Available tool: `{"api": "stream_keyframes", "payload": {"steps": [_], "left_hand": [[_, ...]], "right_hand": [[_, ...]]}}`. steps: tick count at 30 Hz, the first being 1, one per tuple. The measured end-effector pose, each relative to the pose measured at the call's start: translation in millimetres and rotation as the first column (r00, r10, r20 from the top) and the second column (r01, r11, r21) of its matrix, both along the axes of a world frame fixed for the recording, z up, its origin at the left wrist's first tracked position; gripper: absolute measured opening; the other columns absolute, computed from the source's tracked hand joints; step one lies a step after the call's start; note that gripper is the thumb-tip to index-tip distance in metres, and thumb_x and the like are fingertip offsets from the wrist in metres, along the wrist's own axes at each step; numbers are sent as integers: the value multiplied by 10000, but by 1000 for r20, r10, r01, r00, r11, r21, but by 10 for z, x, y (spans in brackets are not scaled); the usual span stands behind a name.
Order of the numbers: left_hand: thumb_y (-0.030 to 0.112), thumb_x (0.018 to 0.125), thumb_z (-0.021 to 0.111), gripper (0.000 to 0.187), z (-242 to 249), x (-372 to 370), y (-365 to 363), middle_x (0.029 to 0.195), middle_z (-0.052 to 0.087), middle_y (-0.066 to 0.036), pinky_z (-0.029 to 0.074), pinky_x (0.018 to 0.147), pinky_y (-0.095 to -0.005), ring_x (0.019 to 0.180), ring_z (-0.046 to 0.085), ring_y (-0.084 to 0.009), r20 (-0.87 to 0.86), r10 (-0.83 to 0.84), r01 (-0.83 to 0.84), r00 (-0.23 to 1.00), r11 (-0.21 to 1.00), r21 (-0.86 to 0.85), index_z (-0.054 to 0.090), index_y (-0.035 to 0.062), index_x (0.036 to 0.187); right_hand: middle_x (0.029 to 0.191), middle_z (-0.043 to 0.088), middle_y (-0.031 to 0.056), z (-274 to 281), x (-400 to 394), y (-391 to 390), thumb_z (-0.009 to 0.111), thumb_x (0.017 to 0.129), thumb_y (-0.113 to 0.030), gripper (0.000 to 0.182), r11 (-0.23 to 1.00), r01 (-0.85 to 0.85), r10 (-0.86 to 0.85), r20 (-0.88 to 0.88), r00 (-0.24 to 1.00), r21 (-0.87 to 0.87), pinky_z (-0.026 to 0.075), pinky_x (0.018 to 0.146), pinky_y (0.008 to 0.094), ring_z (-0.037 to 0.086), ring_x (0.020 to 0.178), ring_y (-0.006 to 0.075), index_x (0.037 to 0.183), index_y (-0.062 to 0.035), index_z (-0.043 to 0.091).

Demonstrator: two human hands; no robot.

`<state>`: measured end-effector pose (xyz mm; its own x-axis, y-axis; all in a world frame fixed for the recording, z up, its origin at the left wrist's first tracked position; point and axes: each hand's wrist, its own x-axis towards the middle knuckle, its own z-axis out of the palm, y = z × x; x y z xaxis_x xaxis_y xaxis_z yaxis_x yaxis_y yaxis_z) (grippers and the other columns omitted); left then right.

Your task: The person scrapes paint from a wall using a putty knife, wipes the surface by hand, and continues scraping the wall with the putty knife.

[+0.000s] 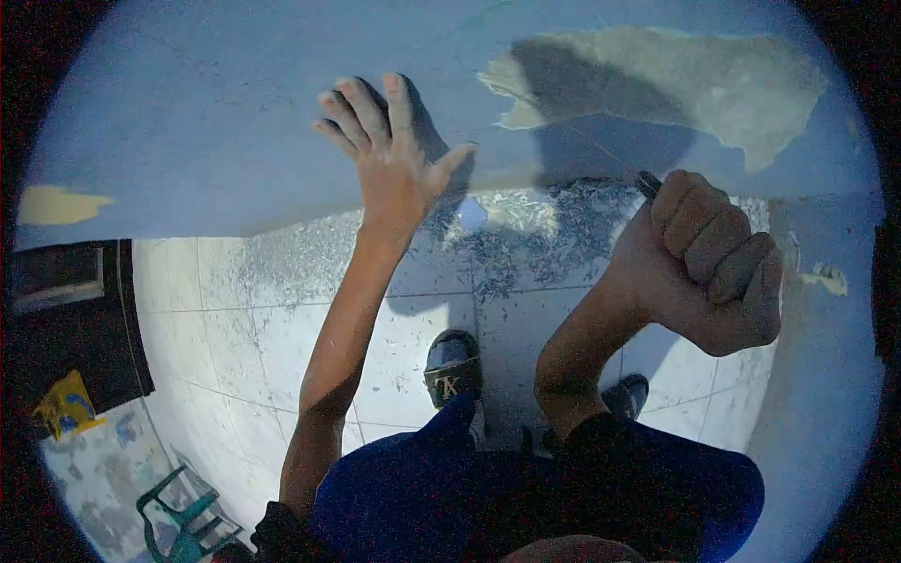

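Observation:
Against the blue painted wall (235, 113), my left hand (389, 174) lies flat with its fingers spread, holding nothing. My right hand (713, 258) is closed in a fist around a thin dark tool (648, 185). Only a short dark end of it sticks out beside the index finger, so its kind is hidden. Above the fist is a bare grey patch (741, 84) with ragged edges where paint is gone. The fist's shadow falls across that patch and the wall below it.
Paint flakes (526, 249) litter the white tiled floor (282, 342) along the wall's foot. My shoes (452, 371) stand on the tiles. At lower left are a green plastic chair (188, 516), a yellow bag (68, 403) and a dark door (84, 328). Another wall (817, 357) rises at right.

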<state>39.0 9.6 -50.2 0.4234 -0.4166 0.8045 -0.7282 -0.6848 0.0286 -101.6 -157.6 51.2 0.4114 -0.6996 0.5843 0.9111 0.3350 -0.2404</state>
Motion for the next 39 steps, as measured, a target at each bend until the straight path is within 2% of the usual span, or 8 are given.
{"api": "stream_keyframes", "payload": {"steps": [4, 10, 12, 16, 26, 31, 36, 39], "left_hand": [[658, 696, 588, 1080, -37, -36, 36, 1433, -148, -287, -137, 959, -658, 1302, -216, -456, -21, 29, -28, 999, 998, 49, 87, 45, 1431], [646, 681, 611, 1102, -13, -13, 3, 1429, -163, -287, -137, 941, -678, 1292, -230, -467, -27, 7, -5, 1000, 999, 47, 69, 49, 1432], [649, 678, 611, 1110, -24, -65, 63, 1429, -171, -284, -138, 940, -679, 1290, -235, -465, -52, 20, -16, 998, 998, 67, 57, 53, 1433], [652, 676, 610, 1117, 9, -19, 40, 1428, -182, -278, -139, 942, -677, 1289, -242, -461, -26, -6, 8, 1000, 998, 68, 42, 61, 1435], [576, 680, 667, 1045, 430, -442, -80, 1456, -2, -273, -7, 1012, -649, 1345, -15, -445, -146, -229, 197, 962, 958, -208, 155, 42, 1418], [394, 786, 635, 480, 599, -758, -119, 1147, 545, -166, 382, 926, -417, 1069, 523, -286, -732, -573, 444, 367, 800, -404, 576, 36, 1101], [340, 855, 567, 288, 558, -849, -319, 873, 661, -122, 489, 712, -343, 748, 644, -241, -839, -528, 534, 135, 751, -387, 675, 87, 939], [352, 860, 555, 296, 500, -856, -467, 799, 655, -111, 489, 671, -336, 676, 632, -256, -856, -508, 586, 99, 724, -362, 673, 86, 915]], "right_hand": [[415, 193, -34, -3, -80, 47, 389, 805, -248, 378, 947, 137, -132, -38, 991, 291, 152, 428, 276, 134, 402, 69, 471, -186, 223], [390, 248, -36, -9, -231, -181, 422, 829, -412, 425, 907, 378, -394, -55, 918, -183, 278, 391, 250, 280, 364, 79, 501, -149, 357], [376, 287, -32, 17, -211, -179, 365, 856, -473, 472, 981, 140, -120, 143, 982, -135, 398, 401, 293, 339, 343, 102, 536, -133, 432], [399, 360, 7, -49, -249, -218, 381, 872, -424, 467, 730, 601, -674, -198, 712, -325, 415, 440, 254, 385, 358, 91, 554, -86, 436], [430, 263, -18, 275, 11, 111, 341, 895, -249, 396, 877, -244, 175, -198, 965, -414, 203, 416, 277, 199, 379, 90, 508, -170, 312], [436, 259, -29, 214, 23, -45, 333, 910, -233, 379, 789, -610, 411, -674, 614, -75, 238, 432, 285, 208, 372, 100, 537, -167, 315], [662, 554, 104, 568, 98, -513, 386, 918, -347, 407, 626, -778, 213, -947, 241, -57, 448, 638, 326, 545, 640, 223, 673, -37, 483], [811, 604, 115, 842, 49, -777, 595, 805, -269, 256, 70, -928, -448, -842, 299, -367, 468, 712, 336, 578, 765, 201, 845, -19, 557]]}}
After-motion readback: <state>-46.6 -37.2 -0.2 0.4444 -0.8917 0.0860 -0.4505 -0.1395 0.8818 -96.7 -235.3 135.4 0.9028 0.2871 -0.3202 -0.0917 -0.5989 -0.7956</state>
